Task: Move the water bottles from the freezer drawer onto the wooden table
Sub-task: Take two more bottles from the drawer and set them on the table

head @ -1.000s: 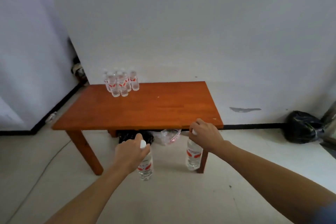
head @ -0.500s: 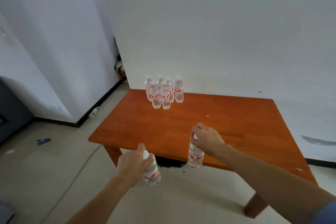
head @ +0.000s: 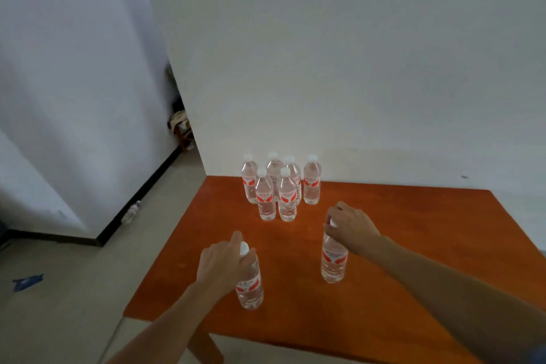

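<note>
From the head camera I see six clear plastic red-labelled water bottles clustered at twelve o'clock on the orange-brown wooden table; my left hand and right hand each grip an upright bottle's neck

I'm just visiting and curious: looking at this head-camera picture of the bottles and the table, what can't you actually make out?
- Head view: the freezer drawer is outside the picture.
- Clear plastic bottle in the left hand: its neck is hidden by the fingers.
- Clear plastic bottle in the right hand: whether its base touches the orange-brown wooden table is unclear.
- Cluster of six standing bottles: red labels too blurred to read.
- Small object by the floor skirting: too small to identify.
</note>
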Demonstrator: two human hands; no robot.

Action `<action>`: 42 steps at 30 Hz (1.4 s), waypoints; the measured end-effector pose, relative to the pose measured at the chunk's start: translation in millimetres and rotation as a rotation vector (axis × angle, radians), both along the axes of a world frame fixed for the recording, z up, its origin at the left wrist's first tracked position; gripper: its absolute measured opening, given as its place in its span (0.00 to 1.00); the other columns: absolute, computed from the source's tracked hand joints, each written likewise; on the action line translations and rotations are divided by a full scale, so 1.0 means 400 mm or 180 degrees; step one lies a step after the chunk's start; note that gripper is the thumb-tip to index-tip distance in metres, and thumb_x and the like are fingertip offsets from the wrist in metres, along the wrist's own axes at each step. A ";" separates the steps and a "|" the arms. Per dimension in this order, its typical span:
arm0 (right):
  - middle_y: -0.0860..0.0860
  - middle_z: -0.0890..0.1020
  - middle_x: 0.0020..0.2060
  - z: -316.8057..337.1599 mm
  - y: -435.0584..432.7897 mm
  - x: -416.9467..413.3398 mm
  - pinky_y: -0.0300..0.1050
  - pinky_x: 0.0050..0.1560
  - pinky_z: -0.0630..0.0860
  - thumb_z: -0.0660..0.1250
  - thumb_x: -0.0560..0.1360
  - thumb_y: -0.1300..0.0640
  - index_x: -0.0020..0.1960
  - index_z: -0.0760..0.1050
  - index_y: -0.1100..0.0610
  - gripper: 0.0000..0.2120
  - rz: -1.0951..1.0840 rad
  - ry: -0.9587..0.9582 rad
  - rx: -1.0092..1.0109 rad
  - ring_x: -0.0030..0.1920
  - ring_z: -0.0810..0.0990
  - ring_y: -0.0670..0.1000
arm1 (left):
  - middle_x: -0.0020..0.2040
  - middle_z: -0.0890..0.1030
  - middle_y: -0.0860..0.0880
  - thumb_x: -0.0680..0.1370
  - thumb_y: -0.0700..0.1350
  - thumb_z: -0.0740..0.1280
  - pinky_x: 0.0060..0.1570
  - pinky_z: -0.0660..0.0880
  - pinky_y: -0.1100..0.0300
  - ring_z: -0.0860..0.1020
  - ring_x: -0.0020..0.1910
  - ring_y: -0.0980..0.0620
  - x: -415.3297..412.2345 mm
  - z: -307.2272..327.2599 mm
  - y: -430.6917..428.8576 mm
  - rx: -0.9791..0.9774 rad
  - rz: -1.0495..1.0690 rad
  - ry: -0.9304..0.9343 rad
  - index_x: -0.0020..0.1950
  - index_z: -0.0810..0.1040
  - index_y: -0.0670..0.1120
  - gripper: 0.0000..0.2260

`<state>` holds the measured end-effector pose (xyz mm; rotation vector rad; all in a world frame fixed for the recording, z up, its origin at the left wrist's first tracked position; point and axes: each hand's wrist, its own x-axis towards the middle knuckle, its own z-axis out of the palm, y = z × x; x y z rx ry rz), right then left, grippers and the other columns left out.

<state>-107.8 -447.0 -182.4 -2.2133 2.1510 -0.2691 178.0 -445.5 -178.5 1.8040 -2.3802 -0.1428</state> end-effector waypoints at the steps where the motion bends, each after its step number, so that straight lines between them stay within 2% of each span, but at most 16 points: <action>1: 0.47 0.74 0.51 0.001 -0.039 0.005 0.37 0.43 0.73 0.60 0.79 0.46 0.54 0.73 0.51 0.10 -0.0070 0.0021 0.0019 0.43 0.75 0.45 | 0.43 0.79 0.55 0.79 0.61 0.56 0.37 0.74 0.65 0.78 0.37 0.57 0.007 0.000 -0.051 -0.0006 -0.0057 0.0034 0.56 0.68 0.51 0.15; 5: 0.49 0.74 0.52 0.001 -0.166 0.010 0.39 0.44 0.76 0.60 0.79 0.47 0.55 0.73 0.53 0.11 -0.0402 0.0011 0.0044 0.42 0.75 0.46 | 0.42 0.76 0.55 0.80 0.59 0.56 0.35 0.69 0.66 0.76 0.37 0.57 0.021 0.013 -0.250 -0.0130 -0.0288 0.0000 0.57 0.68 0.50 0.15; 10: 0.50 0.74 0.54 -0.010 -0.311 -0.010 0.37 0.41 0.66 0.58 0.80 0.49 0.57 0.73 0.53 0.11 -0.0521 0.0086 0.0067 0.42 0.73 0.47 | 0.45 0.79 0.53 0.80 0.59 0.55 0.36 0.69 0.64 0.75 0.38 0.56 0.008 -0.001 -0.454 -0.0118 -0.0327 -0.0050 0.58 0.68 0.49 0.16; 19: 0.52 0.74 0.58 -0.097 -0.565 -0.042 0.36 0.39 0.68 0.56 0.81 0.50 0.61 0.71 0.55 0.13 -0.0253 -0.0102 0.0134 0.42 0.73 0.46 | 0.43 0.76 0.55 0.80 0.59 0.57 0.35 0.68 0.64 0.76 0.38 0.56 -0.043 -0.075 -0.708 0.0020 -0.0286 -0.0208 0.56 0.68 0.48 0.16; 23: 0.51 0.74 0.55 -0.129 -0.622 -0.050 0.36 0.37 0.68 0.56 0.81 0.49 0.58 0.72 0.55 0.12 -0.0250 -0.0148 0.0114 0.40 0.73 0.46 | 0.42 0.76 0.54 0.80 0.57 0.58 0.34 0.68 0.63 0.75 0.37 0.55 -0.054 -0.104 -0.770 0.0087 -0.0300 -0.0201 0.56 0.69 0.47 0.15; 27: 0.50 0.74 0.56 -0.155 -0.645 -0.046 0.36 0.42 0.73 0.56 0.80 0.47 0.58 0.72 0.53 0.13 -0.0259 -0.0232 0.0164 0.47 0.75 0.46 | 0.41 0.76 0.54 0.80 0.55 0.59 0.30 0.65 0.66 0.75 0.35 0.57 -0.073 -0.118 -0.801 0.0099 -0.0434 -0.0065 0.58 0.68 0.48 0.14; 33: 0.52 0.73 0.64 -0.126 -0.606 -0.013 0.43 0.57 0.74 0.61 0.80 0.51 0.69 0.66 0.55 0.19 -0.0681 -0.0572 0.0194 0.59 0.75 0.51 | 0.43 0.78 0.54 0.80 0.57 0.57 0.31 0.70 0.66 0.77 0.36 0.57 -0.062 -0.123 -0.827 0.0203 -0.0663 -0.0107 0.65 0.65 0.50 0.17; 36: 0.52 0.72 0.65 -0.106 -0.555 0.012 0.46 0.57 0.76 0.64 0.78 0.51 0.73 0.61 0.53 0.26 -0.1115 -0.0594 0.0204 0.59 0.76 0.53 | 0.51 0.79 0.53 0.80 0.59 0.56 0.39 0.74 0.65 0.79 0.44 0.56 -0.029 -0.105 -0.831 0.0125 -0.0881 -0.0223 0.67 0.65 0.50 0.20; 38: 0.52 0.72 0.64 -0.092 -0.511 0.033 0.44 0.55 0.77 0.64 0.78 0.51 0.72 0.61 0.52 0.25 -0.1358 -0.0477 0.0131 0.58 0.76 0.51 | 0.58 0.77 0.51 0.80 0.59 0.57 0.45 0.75 0.62 0.78 0.52 0.53 -0.017 -0.077 -0.834 -0.0091 -0.1022 -0.0325 0.67 0.66 0.49 0.20; 42: 0.49 0.72 0.62 -0.072 -0.385 0.085 0.41 0.53 0.76 0.63 0.79 0.49 0.70 0.65 0.51 0.21 -0.1693 -0.0336 0.0203 0.57 0.75 0.49 | 0.57 0.77 0.50 0.80 0.57 0.57 0.42 0.75 0.63 0.78 0.50 0.54 -0.036 -0.011 -0.810 -0.0489 -0.1458 -0.0191 0.64 0.70 0.49 0.17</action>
